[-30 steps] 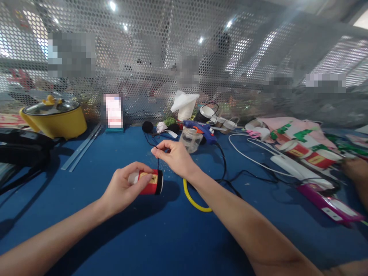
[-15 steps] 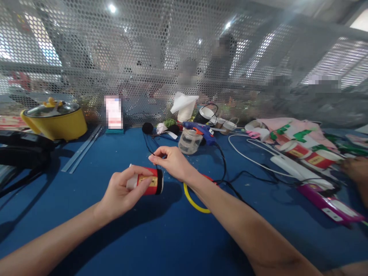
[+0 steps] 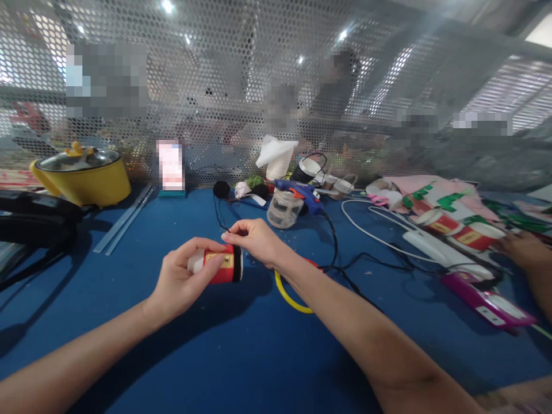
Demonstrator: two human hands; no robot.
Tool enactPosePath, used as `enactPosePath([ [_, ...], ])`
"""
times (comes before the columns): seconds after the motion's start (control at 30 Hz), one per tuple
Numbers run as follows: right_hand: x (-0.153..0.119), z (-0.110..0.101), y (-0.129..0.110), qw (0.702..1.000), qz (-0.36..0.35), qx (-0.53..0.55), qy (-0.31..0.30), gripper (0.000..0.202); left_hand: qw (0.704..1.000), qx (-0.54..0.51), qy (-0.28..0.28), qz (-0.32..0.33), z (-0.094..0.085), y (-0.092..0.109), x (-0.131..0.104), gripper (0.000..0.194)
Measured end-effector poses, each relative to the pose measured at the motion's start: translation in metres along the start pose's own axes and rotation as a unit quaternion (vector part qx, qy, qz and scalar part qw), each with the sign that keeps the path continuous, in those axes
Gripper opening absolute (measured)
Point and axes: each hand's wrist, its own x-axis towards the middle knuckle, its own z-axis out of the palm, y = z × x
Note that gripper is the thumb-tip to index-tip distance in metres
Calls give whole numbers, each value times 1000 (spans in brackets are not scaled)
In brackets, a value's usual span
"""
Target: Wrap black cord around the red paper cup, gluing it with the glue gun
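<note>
Pinching black yarn (image 3: 218,218) between thumb and forefinger of the right hand (image 3: 259,244), close over the banded end of the red cup (image 3: 215,276); cannot tell whether touching it. Holding the cup on its side in the left hand (image 3: 183,276), thumb across the yellow label (image 3: 225,260), seemingly just above the blue table (image 3: 207,356), to judge by the shadow. Judging by the black band (image 3: 237,263) near the white-edged end, probably winding: lay each turn snug beside its neighbour, under light, even tension, and stop short of the edge to avoid slipping off. Roll the cup with the left fingers rather than hauling on the strand, and grip gently to avoid denting the wall. Feed slack freely from the black yarn ball (image 3: 221,189) at the back, away from the clear container (image 3: 283,213) and glue gun (image 3: 306,196). Mind the yellow ring (image 3: 287,298), partly hidden under the right forearm.
</note>
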Motion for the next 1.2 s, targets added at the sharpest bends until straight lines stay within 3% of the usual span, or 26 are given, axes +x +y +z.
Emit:
enactPosePath([
  [0.3,2,1,2,999,20,-28,-20,26,1000,-9,-11,0,-1,-2,-2,12],
  [0.47,5,-18,-11,982,-3,-166,93,26,1000,-2,-7,6,-2,-5,-2,15],
  [0.53,0,-24,-19,991,26,-116,60,35,1000,-2,-11,13,-1,-6,-1,17],
  [0.67,-17,-22,-25,991,98,45,-85,45,998,13,-19,51,-1,-7,-2,17],
  [0.73,-25,-15,-20,985,97,109,-97,41,997,18,-44,62,0,-9,-3,19],
  [0.8,-30,-10,-14,979,97,165,-68,36,995,8,-81,62,0,-10,-2,25],
  [0.9,-37,-5,-7,976,96,195,-25,33,992,-43,-122,4,-1,-10,2,36],
  [1.03,-48,-1,-6,991,39,128,-27,29,959,-168,-149,-172,-3,-7,8,43],
  [1.13,-56,4,-7,998,2,56,-25,30,926,-240,-138,-256,-1,-6,8,41],
  [1.2,-59,6,-7,1000,-10,10,-21,30,926,-240,-115,-269,2,-8,7,39],
])
